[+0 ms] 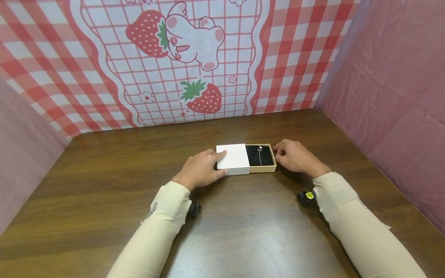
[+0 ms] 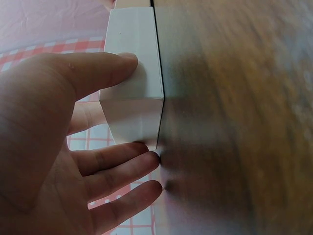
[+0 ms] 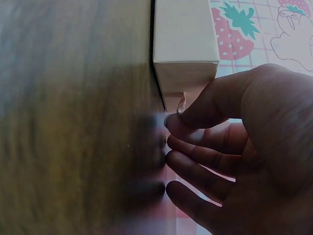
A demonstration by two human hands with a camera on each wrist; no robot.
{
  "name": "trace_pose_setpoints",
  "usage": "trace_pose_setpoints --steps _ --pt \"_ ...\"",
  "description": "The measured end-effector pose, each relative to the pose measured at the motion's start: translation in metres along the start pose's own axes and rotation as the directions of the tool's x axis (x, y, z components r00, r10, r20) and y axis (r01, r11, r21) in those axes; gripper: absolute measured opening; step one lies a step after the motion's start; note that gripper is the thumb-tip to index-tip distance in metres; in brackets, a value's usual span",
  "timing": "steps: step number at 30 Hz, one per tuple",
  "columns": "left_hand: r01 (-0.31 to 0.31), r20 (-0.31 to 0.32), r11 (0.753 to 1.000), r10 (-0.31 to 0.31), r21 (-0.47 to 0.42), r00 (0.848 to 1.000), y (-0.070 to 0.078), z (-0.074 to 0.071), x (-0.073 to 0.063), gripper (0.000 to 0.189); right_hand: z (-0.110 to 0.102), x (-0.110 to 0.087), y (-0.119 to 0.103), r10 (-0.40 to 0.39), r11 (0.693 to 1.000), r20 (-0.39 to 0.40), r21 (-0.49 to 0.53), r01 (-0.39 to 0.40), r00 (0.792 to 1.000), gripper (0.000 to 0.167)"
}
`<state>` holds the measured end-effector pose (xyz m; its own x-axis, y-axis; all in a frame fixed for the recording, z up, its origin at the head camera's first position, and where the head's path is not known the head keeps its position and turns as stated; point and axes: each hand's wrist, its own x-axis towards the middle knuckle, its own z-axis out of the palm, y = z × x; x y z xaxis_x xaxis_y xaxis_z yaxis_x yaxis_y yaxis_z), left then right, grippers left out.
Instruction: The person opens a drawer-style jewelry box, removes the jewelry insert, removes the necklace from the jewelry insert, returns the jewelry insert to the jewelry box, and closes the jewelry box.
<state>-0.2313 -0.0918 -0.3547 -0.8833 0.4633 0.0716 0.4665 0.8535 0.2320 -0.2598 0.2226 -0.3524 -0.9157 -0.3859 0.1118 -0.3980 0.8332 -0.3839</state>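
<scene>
Sleeves cropped, the left hand grips a white cover and the right hand pinches a half-hidden tab.

My head view shows red-checked strawberry cloth at twelve o'clock, pink fabric at two, glare at six on the wood-grain counter.

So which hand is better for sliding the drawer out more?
Probably the right hand: it pinches the little tab at the end of the drawer. The left hand holds the white cover.
</scene>
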Motion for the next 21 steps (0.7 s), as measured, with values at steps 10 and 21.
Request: trace_pose_setpoints --steps 10,21 --pt "-0.003 -0.004 1.000 0.003 -0.004 1.000 0.0002 -0.0007 -0.0009 0.066 -0.0008 -0.0001 0.0007 -0.009 1.000 -0.004 0.010 0.009 1.000 0.016" --pt "-0.003 0.000 1.000 0.003 -0.004 1.000 0.0002 0.0000 0.0002 0.066 -0.0005 -0.0004 0.0018 -0.013 1.000 -0.013 0.011 0.013 1.000 0.018"
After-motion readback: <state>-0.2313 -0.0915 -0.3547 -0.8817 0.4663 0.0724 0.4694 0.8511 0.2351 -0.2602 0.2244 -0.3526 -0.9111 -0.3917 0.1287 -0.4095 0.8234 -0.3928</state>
